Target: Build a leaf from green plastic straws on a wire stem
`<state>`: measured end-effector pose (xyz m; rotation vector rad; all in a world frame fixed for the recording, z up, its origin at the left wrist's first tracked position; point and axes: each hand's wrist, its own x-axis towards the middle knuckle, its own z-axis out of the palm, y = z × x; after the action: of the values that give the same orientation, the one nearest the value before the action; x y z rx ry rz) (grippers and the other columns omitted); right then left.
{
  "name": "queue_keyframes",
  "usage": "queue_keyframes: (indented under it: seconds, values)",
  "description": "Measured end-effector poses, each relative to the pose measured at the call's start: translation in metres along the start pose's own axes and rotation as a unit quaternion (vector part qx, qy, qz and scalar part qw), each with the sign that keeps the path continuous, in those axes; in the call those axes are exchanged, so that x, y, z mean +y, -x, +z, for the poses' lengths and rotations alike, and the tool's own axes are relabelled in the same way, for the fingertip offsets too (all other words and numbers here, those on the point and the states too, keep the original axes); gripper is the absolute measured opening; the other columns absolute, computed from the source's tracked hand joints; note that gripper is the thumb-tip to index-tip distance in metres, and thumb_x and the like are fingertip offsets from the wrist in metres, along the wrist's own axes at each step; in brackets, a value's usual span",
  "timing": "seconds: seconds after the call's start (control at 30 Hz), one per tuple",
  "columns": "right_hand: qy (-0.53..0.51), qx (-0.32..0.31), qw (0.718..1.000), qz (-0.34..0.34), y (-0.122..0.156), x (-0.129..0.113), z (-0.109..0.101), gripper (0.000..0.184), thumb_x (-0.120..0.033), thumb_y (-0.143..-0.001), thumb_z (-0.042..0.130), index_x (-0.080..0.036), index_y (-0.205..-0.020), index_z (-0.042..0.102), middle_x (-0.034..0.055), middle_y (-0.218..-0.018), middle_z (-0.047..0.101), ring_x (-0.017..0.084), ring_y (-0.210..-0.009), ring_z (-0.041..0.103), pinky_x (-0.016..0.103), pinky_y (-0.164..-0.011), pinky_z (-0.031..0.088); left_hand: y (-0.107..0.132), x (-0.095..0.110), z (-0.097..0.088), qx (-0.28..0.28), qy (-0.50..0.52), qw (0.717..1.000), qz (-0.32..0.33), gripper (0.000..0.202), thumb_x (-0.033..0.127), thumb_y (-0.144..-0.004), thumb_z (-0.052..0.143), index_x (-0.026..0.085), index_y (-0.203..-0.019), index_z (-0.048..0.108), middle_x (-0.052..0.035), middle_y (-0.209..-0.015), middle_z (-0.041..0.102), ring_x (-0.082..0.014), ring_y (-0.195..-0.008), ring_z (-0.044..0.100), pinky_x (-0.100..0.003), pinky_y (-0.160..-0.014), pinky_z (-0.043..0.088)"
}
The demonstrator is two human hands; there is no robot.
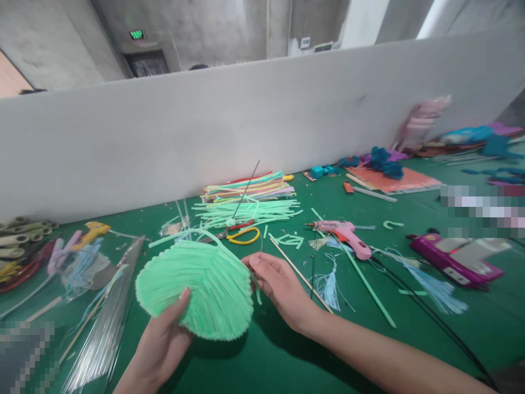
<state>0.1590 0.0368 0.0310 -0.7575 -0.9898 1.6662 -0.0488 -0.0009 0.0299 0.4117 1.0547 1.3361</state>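
A mint-green fan-shaped leaf [200,284] made of pipe cleaners is raised over the table. My left hand [168,328] grips its lower left edge, thumb on the front and the other fingers behind. At the leaf's right edge, my right hand [279,284] pinches a thin green strand [258,293] that hangs down a little. A loose pipe cleaner curves along the leaf's top. Behind it lie scissors [244,236] with yellow and red handles, and a stack of green pipe cleaners [266,210].
A pink glue gun [344,232] with a black cord lies at the right, near a purple power strip [455,260] and blue tassels [330,282]. At left are a yellow glue gun [92,235] and clear plastic packaging [102,323]. A white partition [164,137] stands behind.
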Motion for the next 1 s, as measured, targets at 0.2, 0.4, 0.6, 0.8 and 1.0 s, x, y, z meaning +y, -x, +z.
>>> queue_keyframes:
  seconds: [0.2, 0.4, 0.6, 0.8, 1.0]
  values:
    - [0.083, 0.018, 0.996, -0.021, -0.003, 0.001, -0.005, 0.029, -0.045, -0.077, 0.074, -0.018, -0.088, 0.070, -0.0025, -0.069, 0.057, 0.010, -0.061, 0.046, 0.024, -0.058, 0.037, -0.002, -0.003, 0.005, -0.003, -0.016, 1.000, 0.026, 0.070, 0.024, -0.070, 0.082, 0.028, -0.135, 0.056, -0.0079, -0.120, 0.072, -0.0338, -0.114, 0.064, -0.045, -0.099, 0.052]
    - [0.145, -0.006, 0.988, -0.055, -0.004, -0.012, -0.013, 0.028, -0.046, -0.080, 0.069, -0.018, -0.080, 0.065, -0.0030, -0.067, 0.052, 0.010, -0.061, 0.043, 0.025, -0.057, 0.035, 0.008, 0.004, -0.016, -0.058, -0.100, 0.993, 0.022, 0.076, 0.030, -0.052, 0.091, 0.028, -0.123, 0.066, -0.0113, -0.110, 0.075, -0.0402, -0.117, 0.061, -0.051, -0.097, 0.051]
    - [0.287, -0.060, 0.948, -0.125, -0.014, -0.032, -0.037, 0.021, -0.039, -0.087, 0.062, -0.018, -0.082, 0.061, -0.0002, -0.074, 0.056, 0.013, -0.066, 0.048, 0.026, -0.061, 0.037, 0.007, 0.035, -0.030, -0.168, -0.197, 0.965, 0.045, 0.081, 0.046, -0.040, 0.093, 0.018, -0.113, 0.073, -0.0205, -0.125, 0.067, -0.0405, -0.107, 0.066, -0.041, -0.085, 0.056]
    - [0.390, -0.080, 0.905, -0.151, -0.012, -0.026, -0.033, 0.010, -0.024, -0.088, 0.057, -0.018, -0.082, 0.061, 0.0021, -0.081, 0.063, 0.014, -0.072, 0.054, 0.025, -0.063, 0.041, -0.017, 0.043, 0.012, -0.153, -0.402, 0.899, 0.080, 0.049, 0.045, -0.071, 0.078, 0.024, -0.114, 0.070, -0.0117, -0.115, 0.072, -0.0310, -0.109, 0.066, -0.034, -0.089, 0.052]
    - [0.405, -0.030, 0.876, -0.258, -0.009, -0.018, -0.029, 0.011, -0.022, -0.093, 0.053, -0.019, -0.086, 0.061, 0.0015, -0.083, 0.062, 0.013, -0.074, 0.054, 0.025, -0.065, 0.041, -0.024, 0.046, 0.042, -0.093, -0.483, 0.852, 0.180, 0.026, 0.045, -0.063, 0.083, 0.023, -0.076, 0.078, -0.0064, -0.089, 0.077, -0.0262, -0.092, 0.069, -0.032, -0.082, 0.054]
